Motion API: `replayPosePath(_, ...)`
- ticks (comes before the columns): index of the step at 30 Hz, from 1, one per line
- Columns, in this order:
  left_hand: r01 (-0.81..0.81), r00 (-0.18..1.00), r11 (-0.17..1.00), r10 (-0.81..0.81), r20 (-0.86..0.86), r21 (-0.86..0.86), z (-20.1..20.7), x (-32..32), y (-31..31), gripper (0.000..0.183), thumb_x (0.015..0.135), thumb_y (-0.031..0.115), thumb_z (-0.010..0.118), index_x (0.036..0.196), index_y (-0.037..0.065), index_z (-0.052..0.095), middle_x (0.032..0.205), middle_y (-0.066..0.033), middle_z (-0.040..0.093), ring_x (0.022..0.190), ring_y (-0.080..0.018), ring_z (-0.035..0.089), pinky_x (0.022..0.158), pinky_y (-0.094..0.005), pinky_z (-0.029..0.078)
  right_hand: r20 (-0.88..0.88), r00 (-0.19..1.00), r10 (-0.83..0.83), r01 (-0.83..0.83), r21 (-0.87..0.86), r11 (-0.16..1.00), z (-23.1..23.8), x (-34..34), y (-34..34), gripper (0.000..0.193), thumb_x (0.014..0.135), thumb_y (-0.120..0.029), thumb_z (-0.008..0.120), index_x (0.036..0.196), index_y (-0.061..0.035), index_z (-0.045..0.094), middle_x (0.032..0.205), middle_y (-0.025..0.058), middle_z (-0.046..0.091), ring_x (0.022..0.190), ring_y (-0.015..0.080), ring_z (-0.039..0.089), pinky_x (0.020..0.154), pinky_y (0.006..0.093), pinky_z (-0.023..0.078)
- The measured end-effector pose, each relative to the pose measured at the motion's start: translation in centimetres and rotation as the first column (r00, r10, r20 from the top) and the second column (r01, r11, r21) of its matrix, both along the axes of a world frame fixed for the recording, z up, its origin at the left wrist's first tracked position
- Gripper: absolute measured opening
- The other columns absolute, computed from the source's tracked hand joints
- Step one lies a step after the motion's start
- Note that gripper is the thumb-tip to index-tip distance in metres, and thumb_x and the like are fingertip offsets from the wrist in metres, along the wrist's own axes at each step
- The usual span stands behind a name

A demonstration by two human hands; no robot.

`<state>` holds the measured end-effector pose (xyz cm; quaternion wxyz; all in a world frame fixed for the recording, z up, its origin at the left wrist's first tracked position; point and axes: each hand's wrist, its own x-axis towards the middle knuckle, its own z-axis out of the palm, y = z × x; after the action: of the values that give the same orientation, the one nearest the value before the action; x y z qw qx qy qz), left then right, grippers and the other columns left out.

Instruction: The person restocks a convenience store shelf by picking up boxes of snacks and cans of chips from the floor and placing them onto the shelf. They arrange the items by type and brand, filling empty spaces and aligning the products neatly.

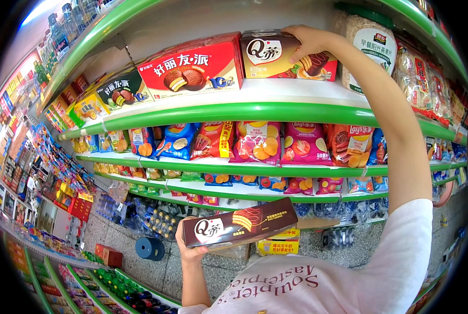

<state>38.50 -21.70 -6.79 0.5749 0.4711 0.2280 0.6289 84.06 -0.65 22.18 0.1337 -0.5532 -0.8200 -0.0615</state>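
Observation:
In my left hand [188,246] is a long dark brown box of chocolate-coated cakes [244,226], held by its left end in front of my chest and tilted slightly, its right end higher. My right arm reaches up to the top shelf, where my right hand [313,42] grips the top and front of a brown and yellow cake box [276,65]. That box stands on the white shelf between a large red pie box [192,65] and a clear jar of oats with a green lid [369,47].
A dark green pie box [124,91] stands farther left. Below the green shelf edge [244,112] hang or stand several chip bags [255,142]. Bundled bottles [160,222] and a blue round stool [150,248] are on the speckled floor. Bottle shelves [121,288] line the lower left.

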Motion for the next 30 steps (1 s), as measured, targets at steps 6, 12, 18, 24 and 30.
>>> replayPosePath(6, -0.052, 0.994, 0.997, 0.046, 0.104, 0.052, 1.6, -0.1, 1.4, 0.099, 0.046, 0.033, 0.092, 0.122, -0.005, 0.041, 0.114, -0.0154, 0.054, 0.103, -0.0252, 0.057, 0.091, -0.0380, 0.048, 0.144, 0.980, -0.140, 0.121, 0.129, 0.984, 0.0, -0.9, -1.3, 0.098, 0.054, -0.041, 0.079, 0.133, 0.0011, 0.040, 0.132, 0.0206, 0.047, 0.121, 0.0324, 0.047, 0.101, 0.0389, 0.038)
replayPosePath(12, 0.076, 0.996, 0.946, -0.087, 0.023, 0.314, 7.2, 0.0, 9.1, 0.076, 0.074, 0.033, 0.071, 0.134, 0.002, 0.036, 0.122, -0.0157, 0.054, 0.102, -0.0318, 0.059, 0.083, -0.0449, 0.053, -0.122, 0.987, 0.102, -0.073, 0.221, 0.972, 3.4, -1.9, -5.5, 0.101, 0.067, -0.063, 0.066, 0.138, 0.0005, 0.034, 0.135, 0.0188, 0.044, 0.125, 0.0279, 0.044, 0.105, 0.0387, 0.033)
replayPosePath(18, 0.075, 0.982, 0.888, -0.144, 0.119, 0.453, 19.9, 11.7, 12.5, 0.060, 0.068, 0.014, 0.075, 0.120, -0.001, 0.049, 0.109, -0.0108, 0.060, 0.099, -0.0207, 0.060, 0.090, -0.0344, 0.046, -0.301, 0.880, 0.366, -0.429, -0.177, 0.886, 5.8, -3.9, -17.6, 0.105, 0.058, -0.054, 0.081, 0.139, -0.0062, 0.034, 0.132, 0.0086, 0.046, 0.123, 0.0198, 0.044, 0.104, 0.0354, 0.034)
replayPosePath(24, 0.157, 0.981, 0.789, -0.055, -0.187, 0.594, 24.0, 17.7, 15.9, 0.073, 0.066, 0.038, 0.081, 0.121, 0.000, 0.051, 0.113, -0.0136, 0.059, 0.110, -0.0222, 0.053, 0.092, -0.0322, 0.043, 0.045, 0.999, 0.020, -0.029, 0.211, 0.977, 4.0, -0.5, -18.9, 0.075, 0.068, -0.023, 0.078, 0.132, -0.0100, 0.042, 0.126, 0.0131, 0.050, 0.115, 0.0254, 0.050, 0.099, 0.0349, 0.040)
replayPosePath(30, 0.141, 0.250, 0.359, 0.889, -0.384, 0.923, 26.2, 17.9, 20.9, 0.089, 0.067, 0.062, 0.069, 0.135, 0.012, 0.044, 0.146, -0.0127, 0.031, 0.136, -0.0421, 0.015, 0.108, -0.0586, 0.011, 0.356, 0.907, -0.225, 0.026, 0.486, 0.873, 1.1, 1.5, -16.3, 0.073, 0.070, -0.050, 0.070, 0.127, -0.0092, 0.049, 0.117, 0.0174, 0.056, 0.122, 0.0326, 0.043, 0.109, 0.0528, 0.017)
